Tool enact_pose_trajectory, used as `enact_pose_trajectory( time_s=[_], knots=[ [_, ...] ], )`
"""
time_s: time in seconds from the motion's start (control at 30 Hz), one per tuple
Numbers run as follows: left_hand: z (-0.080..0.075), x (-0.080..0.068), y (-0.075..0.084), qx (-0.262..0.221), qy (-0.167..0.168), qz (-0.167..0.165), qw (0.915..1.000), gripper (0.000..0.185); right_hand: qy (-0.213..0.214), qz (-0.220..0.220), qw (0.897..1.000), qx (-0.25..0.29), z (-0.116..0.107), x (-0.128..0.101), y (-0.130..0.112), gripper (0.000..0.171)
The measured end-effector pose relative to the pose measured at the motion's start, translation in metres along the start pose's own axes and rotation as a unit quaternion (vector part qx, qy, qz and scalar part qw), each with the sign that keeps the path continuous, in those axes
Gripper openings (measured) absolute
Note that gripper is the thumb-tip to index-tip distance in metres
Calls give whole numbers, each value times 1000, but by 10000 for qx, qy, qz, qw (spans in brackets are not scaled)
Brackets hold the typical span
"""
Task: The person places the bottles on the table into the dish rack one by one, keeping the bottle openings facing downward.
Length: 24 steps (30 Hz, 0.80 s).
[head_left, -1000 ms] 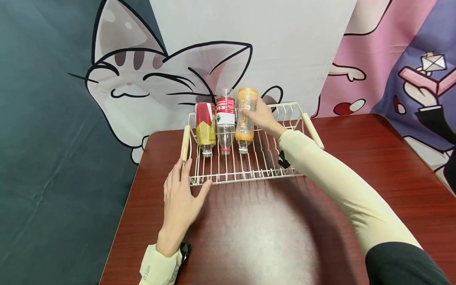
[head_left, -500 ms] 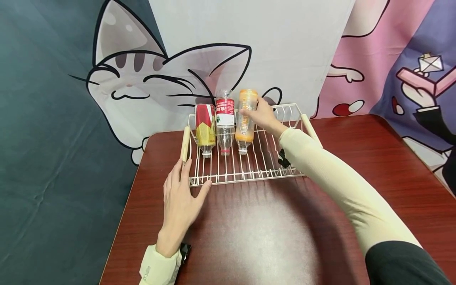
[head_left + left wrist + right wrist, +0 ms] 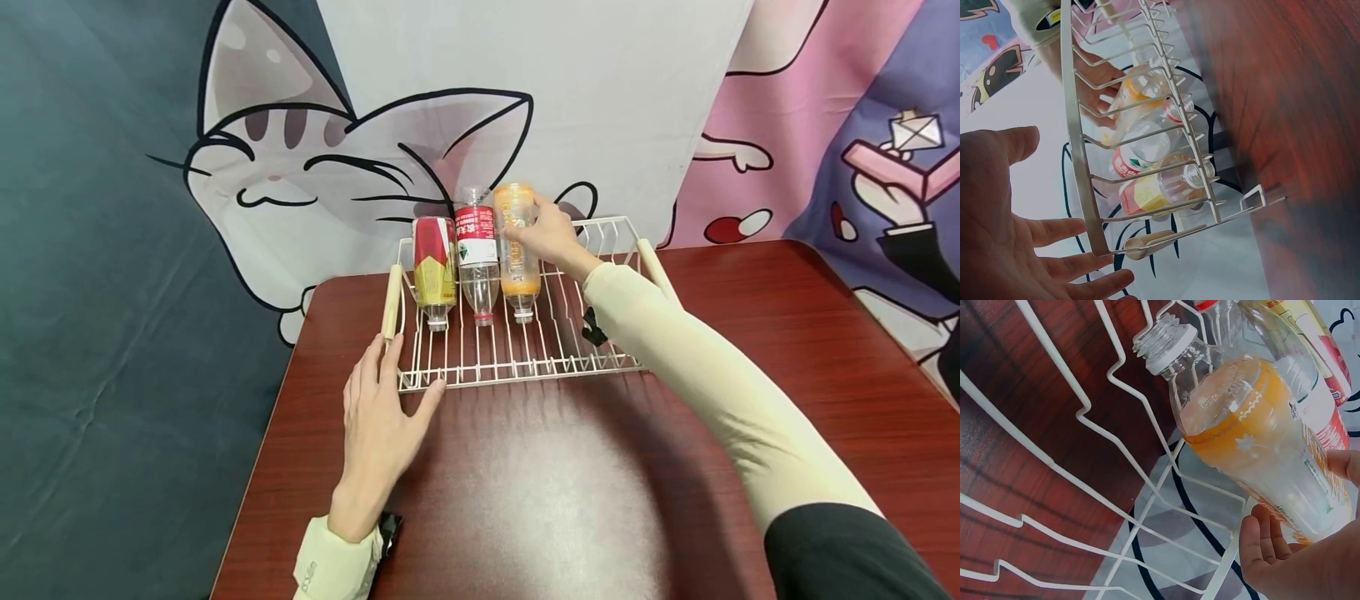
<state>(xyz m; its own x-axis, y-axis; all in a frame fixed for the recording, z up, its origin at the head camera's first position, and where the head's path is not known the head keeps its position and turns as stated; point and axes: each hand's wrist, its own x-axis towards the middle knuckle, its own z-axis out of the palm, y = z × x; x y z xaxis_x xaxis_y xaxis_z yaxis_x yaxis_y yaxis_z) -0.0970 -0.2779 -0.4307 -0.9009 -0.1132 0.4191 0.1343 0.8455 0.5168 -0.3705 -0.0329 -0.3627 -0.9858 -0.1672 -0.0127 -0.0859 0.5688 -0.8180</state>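
Glossy red-brown table [image 3: 525,500] before cartoon-cat backdrop [image 3: 300,175]

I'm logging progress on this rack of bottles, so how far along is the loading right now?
Done: the red-yellow bottle and the red-label bottle lie neck-down in the rack. In hand: the right hand grips the orange bottle, set beside them, while the left hand rests at the rack's front corner. Left: letting go of it; the slots on the right are unfilled, and no more bottles are in view.
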Motion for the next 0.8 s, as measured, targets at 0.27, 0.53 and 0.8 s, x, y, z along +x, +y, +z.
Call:
enact_pose_trajectory(
  time_s=[0.27,0.53,0.8],
  knots=[
    [1,0,0,-44,53,71,10000,85,-57,238,9997,-100,11,70,63,86],
    [1,0,1,-25,16,61,10000,85,-35,-37,10000,-61,1,23,30,68],
    [1,0,1,-15,46,77,10000,84,54,-71,9999,-67,-3,-10,11,72]
  ],
)
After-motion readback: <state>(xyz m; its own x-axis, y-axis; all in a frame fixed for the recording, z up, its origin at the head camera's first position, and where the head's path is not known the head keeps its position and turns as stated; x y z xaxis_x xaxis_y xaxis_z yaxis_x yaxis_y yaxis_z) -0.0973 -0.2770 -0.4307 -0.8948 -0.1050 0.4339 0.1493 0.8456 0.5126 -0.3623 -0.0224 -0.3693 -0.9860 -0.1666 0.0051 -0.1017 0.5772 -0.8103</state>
